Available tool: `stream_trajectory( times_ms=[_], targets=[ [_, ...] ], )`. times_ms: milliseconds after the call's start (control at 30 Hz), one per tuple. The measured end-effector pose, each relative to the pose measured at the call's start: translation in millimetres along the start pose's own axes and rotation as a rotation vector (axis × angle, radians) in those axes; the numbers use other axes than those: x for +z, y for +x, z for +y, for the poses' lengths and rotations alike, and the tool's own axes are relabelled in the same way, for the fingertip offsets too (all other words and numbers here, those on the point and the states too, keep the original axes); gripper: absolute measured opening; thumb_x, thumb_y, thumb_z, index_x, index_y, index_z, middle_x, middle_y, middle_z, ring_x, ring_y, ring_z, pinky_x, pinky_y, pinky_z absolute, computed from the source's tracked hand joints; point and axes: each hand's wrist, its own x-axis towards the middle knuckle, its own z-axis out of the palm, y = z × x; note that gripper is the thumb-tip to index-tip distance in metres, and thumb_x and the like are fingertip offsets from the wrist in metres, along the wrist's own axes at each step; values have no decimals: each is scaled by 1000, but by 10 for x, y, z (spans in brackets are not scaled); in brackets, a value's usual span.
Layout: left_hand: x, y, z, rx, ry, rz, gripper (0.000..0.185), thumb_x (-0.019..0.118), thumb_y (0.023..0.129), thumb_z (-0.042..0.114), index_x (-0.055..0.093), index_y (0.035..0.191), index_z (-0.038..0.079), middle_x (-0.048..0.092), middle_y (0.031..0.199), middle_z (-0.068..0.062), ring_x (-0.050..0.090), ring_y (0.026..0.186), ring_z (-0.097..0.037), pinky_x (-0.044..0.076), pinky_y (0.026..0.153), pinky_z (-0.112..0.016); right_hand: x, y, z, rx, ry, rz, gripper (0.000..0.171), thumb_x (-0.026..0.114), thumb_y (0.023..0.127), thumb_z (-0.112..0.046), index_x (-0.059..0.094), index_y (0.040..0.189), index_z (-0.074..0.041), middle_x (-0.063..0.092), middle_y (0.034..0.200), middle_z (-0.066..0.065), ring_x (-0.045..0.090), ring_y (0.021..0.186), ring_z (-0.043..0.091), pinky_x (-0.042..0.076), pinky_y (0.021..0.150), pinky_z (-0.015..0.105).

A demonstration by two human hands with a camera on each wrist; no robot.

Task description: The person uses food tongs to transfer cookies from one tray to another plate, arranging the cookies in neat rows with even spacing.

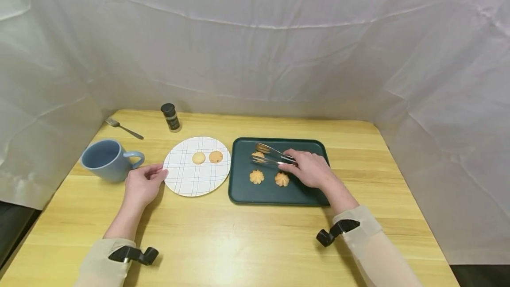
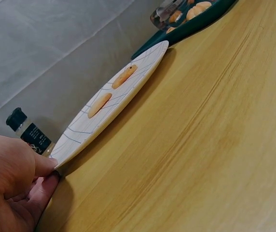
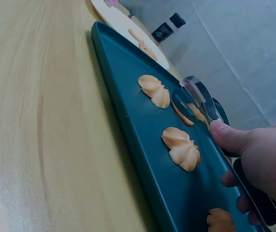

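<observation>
My left hand (image 1: pixel 142 185) pinches the left rim of a white plate (image 1: pixel 181 174) with blue grid lines. Two round cookies lie on that plate, a pale one (image 1: pixel 198 158) and a speckled one (image 1: pixel 215 157). My right hand (image 1: pixel 312 169) grips metal tongs (image 3: pixel 206 104) over a dark green tray (image 1: pixel 243 194). The spread tong ends are at a flat speckled cookie (image 1: pixel 258 155); whether they touch it I cannot tell. Swirled cookies (image 1: pixel 256 177) (image 3: pixel 181 149) lie nearer the tray's front edge. Another cookie (image 3: pixel 220 221) shows at the bottom of the right wrist view.
A blue mug (image 1: pixel 107 161) stands left of the plate, its handle close to my left hand. Behind are a fork (image 1: pixel 125 129) and a black-capped shaker bottle (image 1: pixel 171 118). The tray sits right beside the plate. A pale cloth (image 1: pixel 255 65) hangs behind the wooden table (image 1: pixel 223 247).
</observation>
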Motion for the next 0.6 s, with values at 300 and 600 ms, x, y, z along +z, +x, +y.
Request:
stream_trajectory(
  times_ms=[300,600],
  targets=[
    [-8,-9,-7,11,-2,9,40,72,102,27,73,130,-2,77,115,-17,70,106,-28,48,76,-17,33,-10,19,1,-1,4,64,57,104,-61,61,149,-15,68,139,12,67,118,37,53,92,58],
    [-5,-8,-4,7,-9,8,41,72,102,27,72,130,-3,76,116,-18,71,106,-29,47,75,-15,48,-23,27,-2,2,13,61,58,105,-59,62,148,-16,71,133,11,70,109,35,55,88,56]
  ],
)
